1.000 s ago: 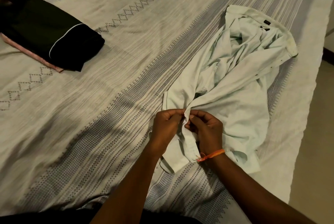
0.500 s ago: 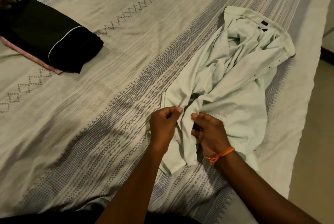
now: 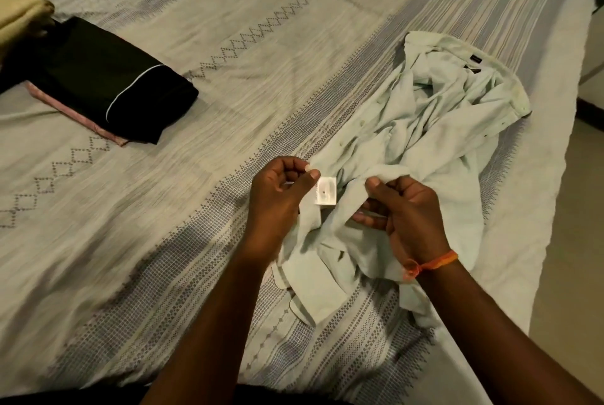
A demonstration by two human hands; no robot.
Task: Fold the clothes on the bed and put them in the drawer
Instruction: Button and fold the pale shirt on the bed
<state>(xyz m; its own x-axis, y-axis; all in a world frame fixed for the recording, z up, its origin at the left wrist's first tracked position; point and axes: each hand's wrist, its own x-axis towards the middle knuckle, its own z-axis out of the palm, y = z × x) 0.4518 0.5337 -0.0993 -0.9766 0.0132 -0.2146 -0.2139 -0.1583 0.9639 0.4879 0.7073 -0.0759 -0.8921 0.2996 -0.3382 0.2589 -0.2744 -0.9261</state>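
Note:
A pale mint shirt [image 3: 441,149] lies crumpled on the right half of the bed, collar at the far end. My left hand [image 3: 277,195] pinches the shirt's near edge between thumb and fingers, beside a small white care label [image 3: 326,195]. My right hand [image 3: 405,208], with an orange thread on the wrist, grips a fold of the same shirt a little to the right. The near part of the shirt is lifted off the bed between both hands.
A folded black garment with white piping [image 3: 108,84] sits on a folded pink one [image 3: 65,110] at the far left, next to a yellowish cloth [image 3: 19,12]. The patterned bedsheet [image 3: 228,45] covers the bed; its right edge meets the floor [image 3: 575,241].
Both hands have drawn apart along the shirt's near edge and lifted it, and the white care label has come into view.

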